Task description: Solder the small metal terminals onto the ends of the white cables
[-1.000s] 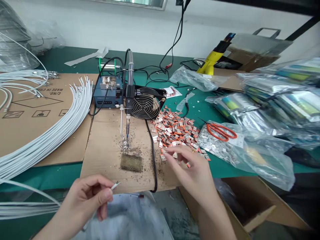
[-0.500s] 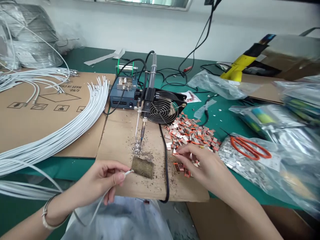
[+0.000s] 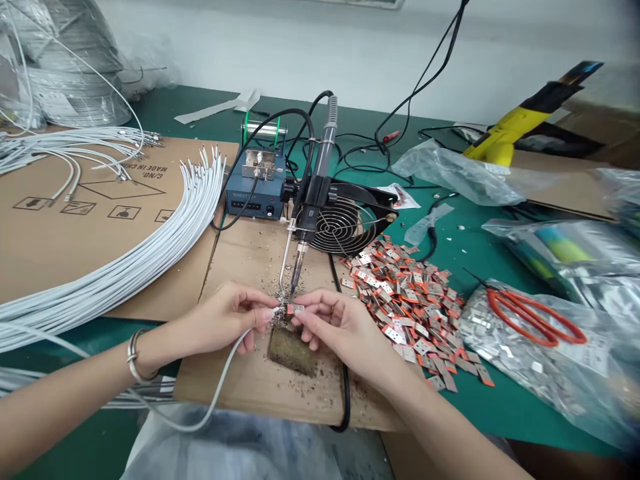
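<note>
My left hand (image 3: pixel 239 315) pinches a white cable (image 3: pixel 223 380) close to its stripped end, and the cable loops down below the wrist. Opposite it, my right hand (image 3: pixel 337 327) grips a small orange-and-silver connector (image 3: pixel 295 309) between thumb and fingertips. Cable end and connector are side by side under the tip of a soldering iron (image 3: pixel 299 267), which is clamped in a stand and points down. Whether they touch, I cannot tell. A thin solder feed tube (image 3: pixel 287 257) ends beside the iron's tip. Just below the hands lies a brown sponge (image 3: pixel 293 351).
Loose connectors (image 3: pixel 415 300) are heaped at right, near red-handled scissors (image 3: pixel 535 317) on a plastic bag of small metal parts (image 3: pixel 510 333). Behind the iron stand a blue soldering station (image 3: pixel 253 195) and a black fan (image 3: pixel 345 223). A white cable bundle (image 3: pixel 165 247) curves across cardboard at left.
My right hand has left the connector pile, moving left with a connector. My left hand has raised the cable end toward the iron's tip. The view has shifted slightly.
</note>
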The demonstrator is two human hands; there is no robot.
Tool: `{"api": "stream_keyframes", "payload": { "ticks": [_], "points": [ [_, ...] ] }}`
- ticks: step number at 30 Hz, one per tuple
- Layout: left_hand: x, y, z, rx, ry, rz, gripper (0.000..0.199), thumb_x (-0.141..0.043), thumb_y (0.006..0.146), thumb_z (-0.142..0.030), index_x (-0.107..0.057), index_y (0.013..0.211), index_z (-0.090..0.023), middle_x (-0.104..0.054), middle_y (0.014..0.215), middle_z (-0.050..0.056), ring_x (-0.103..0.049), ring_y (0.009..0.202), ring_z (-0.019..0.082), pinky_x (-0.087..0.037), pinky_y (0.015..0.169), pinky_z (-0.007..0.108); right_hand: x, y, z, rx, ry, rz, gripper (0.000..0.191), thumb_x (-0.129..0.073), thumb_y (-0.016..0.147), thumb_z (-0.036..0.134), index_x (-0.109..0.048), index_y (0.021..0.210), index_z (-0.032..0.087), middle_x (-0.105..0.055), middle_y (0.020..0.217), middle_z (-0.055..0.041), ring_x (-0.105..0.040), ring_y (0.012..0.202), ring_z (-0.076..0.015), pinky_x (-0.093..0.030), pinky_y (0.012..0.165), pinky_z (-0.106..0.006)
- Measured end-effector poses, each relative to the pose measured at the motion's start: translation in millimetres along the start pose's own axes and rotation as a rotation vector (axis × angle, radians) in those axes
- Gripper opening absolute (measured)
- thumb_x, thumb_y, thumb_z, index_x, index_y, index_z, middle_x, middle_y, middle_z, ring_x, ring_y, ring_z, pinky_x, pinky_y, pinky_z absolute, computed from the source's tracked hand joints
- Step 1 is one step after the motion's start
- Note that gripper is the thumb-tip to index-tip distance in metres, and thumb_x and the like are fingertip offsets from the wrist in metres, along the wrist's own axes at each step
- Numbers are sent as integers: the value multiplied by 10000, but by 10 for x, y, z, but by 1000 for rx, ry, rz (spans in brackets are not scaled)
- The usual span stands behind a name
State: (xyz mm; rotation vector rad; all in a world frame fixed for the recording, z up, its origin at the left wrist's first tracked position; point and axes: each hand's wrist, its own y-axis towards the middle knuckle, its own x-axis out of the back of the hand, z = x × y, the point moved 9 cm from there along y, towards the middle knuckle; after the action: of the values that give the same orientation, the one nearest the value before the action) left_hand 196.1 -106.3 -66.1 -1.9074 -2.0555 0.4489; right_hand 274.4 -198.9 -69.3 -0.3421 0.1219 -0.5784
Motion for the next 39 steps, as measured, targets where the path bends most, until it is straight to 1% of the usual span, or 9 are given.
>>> {"api": "stream_keyframes", "payload": {
  "ticks": [4,9,19,23,26,32,34,37,39],
  "points": [
    [11,78,-19,4,-5,11,331,-523,817,-254,-572,1063,-38,-526,642,-5,-513,415,61,-427,372,156,7,65,-1,13,88,-25,354,-720,634,346,-570,831,92,-616,668,-35,-528,485,-52,-446,428,-145],
    [-9,107,-29,-23,-12,43,308,-520,823,-267,-608,1045,-73,-531,649,-5,-517,421,56,-414,372,139,27,69,-13,34,133,-22,325,-714,659,328,-580,853,104,-620,631,-21,-525,470,-45,-440,423,-128],
    [-18,96,-37,46,-59,76,278,-511,831,-253,-588,1025,-68,-521,641,-15,-494,392,46,-395,355,132,51,38,44,41,63,-37,255,-681,695,294,-594,850,112,-561,536,9,-492,448,-52,-406,404,-134],
    [-27,90,-38,57,-79,68,259,-515,828,-235,-578,1020,-74,-520,635,-19,-497,389,49,-387,353,130,60,51,36,21,69,-54,258,-697,675,298,-602,836,121,-605,597,-17,-486,436,-55,-397,394,-150],
    [-26,79,-48,62,-93,61,258,-523,825,-238,-564,1022,-77,-522,629,-22,-496,385,49,-391,352,131,57,38,44,20,117,-48,241,-708,668,278,-609,823,123,-646,658,-35,-478,432,-39,-386,394,-137],
    [-52,56,-75,69,-153,93,247,-538,822,-256,-561,999,-86,-516,615,-29,-489,386,44,-386,352,123,39,19,80,47,178,-7,169,-697,707,239,-640,817,124,-680,683,-57,-501,466,-27,-360,401,-101],
    [-52,51,-76,65,-163,101,252,-543,820,-263,-562,1000,-88,-514,615,-30,-489,385,42,-383,351,121,37,26,83,59,191,4,151,-694,715,221,-647,823,127,-687,700,-60,-549,504,-38,-389,427,-107],
    [-51,56,-75,60,-176,110,246,-538,823,-266,-565,995,-93,-513,612,-31,-488,386,41,-383,353,121,38,33,76,67,213,15,135,-692,723,206,-654,832,136,-693,722,-57,-621,604,-66,-464,541,-124],
    [-53,64,-76,59,-175,115,239,-540,823,-271,-567,985,-97,-513,611,-30,-490,388,42,-382,354,120,29,29,76,70,229,31,134,-692,726,203,-657,840,142,-695,738,-54,-639,652,-65,-478,603,-113]
  ]
}}
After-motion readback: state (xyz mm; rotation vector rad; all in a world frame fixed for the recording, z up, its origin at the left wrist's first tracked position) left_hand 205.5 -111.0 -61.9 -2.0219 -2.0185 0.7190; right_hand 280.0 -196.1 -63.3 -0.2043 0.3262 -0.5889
